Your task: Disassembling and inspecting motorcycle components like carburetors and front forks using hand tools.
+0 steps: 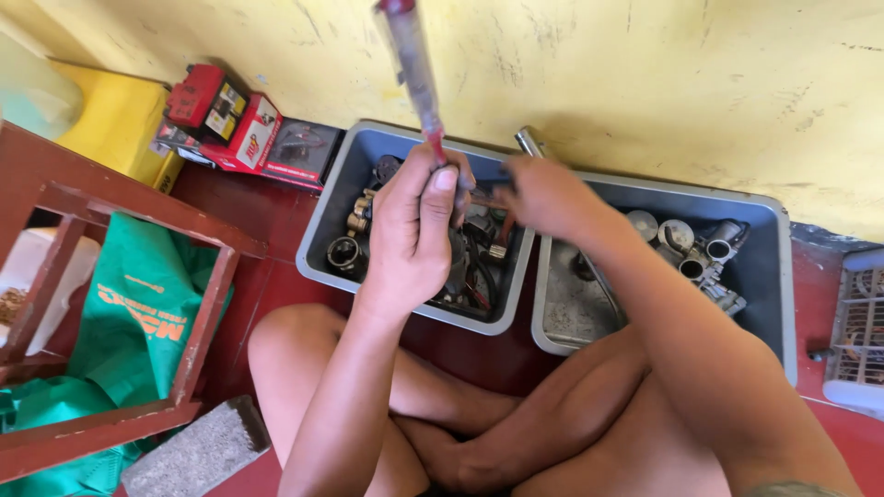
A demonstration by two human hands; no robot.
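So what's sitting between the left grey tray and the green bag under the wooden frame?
In the head view, only bare red floor lies between the left grey tray and the green bag, apart from the wooden frame rail crossing the bag's edge.

Two grey plastic trays (pixel 322 230) (pixel 778 276) sit side by side against the wall (pixel 645 83); red cardboard boxes (pixel 239 129) left of them, wooden frame (pixel 110 304) further left.

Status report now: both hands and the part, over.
Left hand gripping red-handled screwdriver, shaft upright. Right hand at dark engine part over left grey tray. Nothing blocking.
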